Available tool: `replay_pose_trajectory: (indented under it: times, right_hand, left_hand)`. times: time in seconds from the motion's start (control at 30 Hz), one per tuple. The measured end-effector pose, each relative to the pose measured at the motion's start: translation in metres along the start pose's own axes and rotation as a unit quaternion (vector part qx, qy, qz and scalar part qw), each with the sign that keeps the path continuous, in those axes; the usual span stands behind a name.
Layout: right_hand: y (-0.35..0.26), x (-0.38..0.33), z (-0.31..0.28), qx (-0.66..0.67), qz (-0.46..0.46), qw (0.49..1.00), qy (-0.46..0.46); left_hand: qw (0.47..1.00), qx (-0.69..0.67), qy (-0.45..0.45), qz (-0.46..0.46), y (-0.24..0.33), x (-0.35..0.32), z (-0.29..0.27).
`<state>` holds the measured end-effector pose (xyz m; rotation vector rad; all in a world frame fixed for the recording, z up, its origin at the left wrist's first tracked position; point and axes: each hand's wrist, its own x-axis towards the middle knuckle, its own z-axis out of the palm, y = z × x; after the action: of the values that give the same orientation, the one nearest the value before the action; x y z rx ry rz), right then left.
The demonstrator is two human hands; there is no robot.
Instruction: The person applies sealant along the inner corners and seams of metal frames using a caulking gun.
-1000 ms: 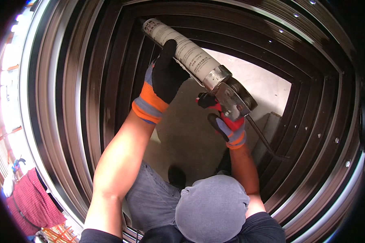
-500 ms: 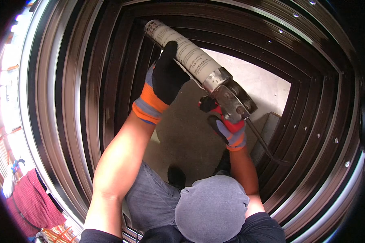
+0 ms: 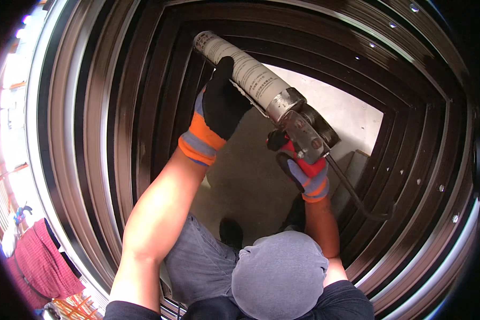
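My left hand [image 3: 221,104], in a black-palmed glove with an orange and grey cuff, supports a caulking gun [image 3: 304,130] from below, its thumb along the white cartridge [image 3: 250,74]. My right hand [image 3: 310,173], gloved in red, grey and orange, is closed round the gun's handle and trigger, partly hidden behind the metal body. The gun slants from upper left to lower right. Its front end sits by the inner corner of a dark brown frame [image 3: 170,58]; the nozzle tip cannot be made out. The bent plunger rod [image 3: 352,191] sticks out at the back.
Stacked dark brown frames with bright edges surround me on both sides and ahead. Inside them lies a concrete floor [image 3: 336,96], with a grey block [image 3: 354,168] at the right. My bent knee [image 3: 280,274] is in front. A red cloth [image 3: 48,258] hangs at lower left.
The caulking gun and both hands have shifted slightly right and down. The hooked end of the plunger rod has swung outward to the right. Both hands keep their grip.
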<state>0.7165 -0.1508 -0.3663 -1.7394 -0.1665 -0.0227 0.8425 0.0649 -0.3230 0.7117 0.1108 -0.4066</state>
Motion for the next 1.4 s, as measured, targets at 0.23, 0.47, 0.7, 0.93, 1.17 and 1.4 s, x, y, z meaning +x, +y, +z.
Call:
replay_pose_trajectory:
  times: [0.23, 0.47, 0.7, 0.93, 1.17, 1.4]
  right_hand:
    - [-0.002, -0.006, -0.007, 0.038, 0.04, 0.998, -0.01]
    - [-0.008, -0.003, -0.012, -0.141, -0.119, 0.983, 0.002]
    - [0.009, -0.02, -0.014, -0.073, -0.093, 0.993, -0.012]
    - [0.052, -0.062, -0.052, 0.203, 0.087, 0.969, 0.112]
    - [0.06, -0.041, -0.014, -0.093, 0.029, 0.994, -0.041]
    - [0.04, -0.022, 0.009, 0.124, 0.128, 0.984, -0.014]
  left_hand:
    - [0.998, 0.043, 0.02, 0.035, -0.007, -0.007, 0.017]
    - [0.99, 0.057, 0.091, 0.096, -0.009, -0.011, 0.027]
    - [0.988, -0.138, -0.054, -0.047, -0.003, -0.006, 0.0]
    - [0.994, 0.0, -0.069, -0.088, -0.044, -0.003, 0.019]
    - [0.992, 0.04, 0.075, -0.098, -0.031, 0.006, 0.001]
    - [0.993, 0.05, 0.076, -0.07, -0.02, 0.006, -0.009]
